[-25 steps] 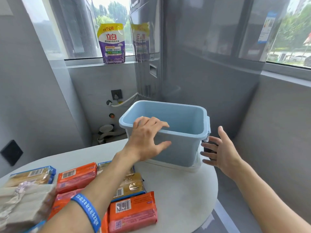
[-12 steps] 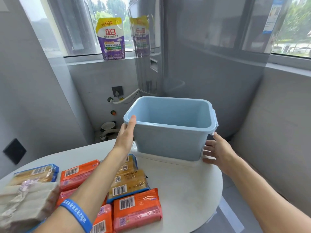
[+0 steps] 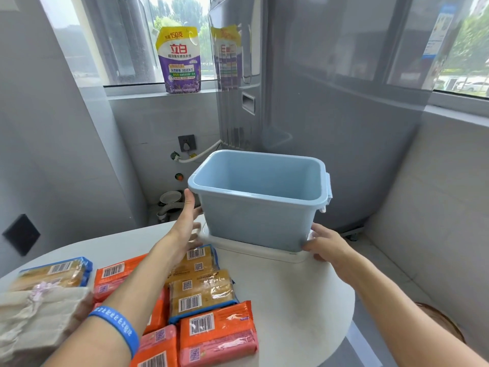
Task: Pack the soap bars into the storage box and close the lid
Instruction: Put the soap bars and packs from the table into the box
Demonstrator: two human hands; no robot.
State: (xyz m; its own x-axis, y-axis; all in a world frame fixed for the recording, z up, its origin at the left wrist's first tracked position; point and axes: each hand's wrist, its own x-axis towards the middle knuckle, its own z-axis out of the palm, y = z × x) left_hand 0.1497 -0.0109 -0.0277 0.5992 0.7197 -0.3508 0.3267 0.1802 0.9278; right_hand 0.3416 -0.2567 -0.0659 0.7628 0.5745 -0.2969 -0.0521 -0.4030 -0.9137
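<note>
The light blue storage box [image 3: 254, 223] stands open and empty on its white lid [image 3: 264, 251] at the far side of the round white table [image 3: 291, 300]. My left hand [image 3: 185, 226] lies flat against the box's left wall, fingertips under the rim. My right hand [image 3: 328, 245] grips the box's lower right corner where it meets the lid. Wrapped soap bars lie near me on the left: orange ones [image 3: 217, 332], yellow ones [image 3: 201, 292], and one more yellow bar [image 3: 53, 271] at the far left.
A cream cloth bag [image 3: 34, 313] lies at the table's left edge. A tall grey appliance [image 3: 330, 102] stands right behind the box. A purple detergent pouch [image 3: 178, 59] sits on the window sill. A woven basket [image 3: 444, 324] is on the floor to the right.
My left hand left the box's front rim and dropped to its left wall. My right hand closed in from open air onto the lower right corner.
</note>
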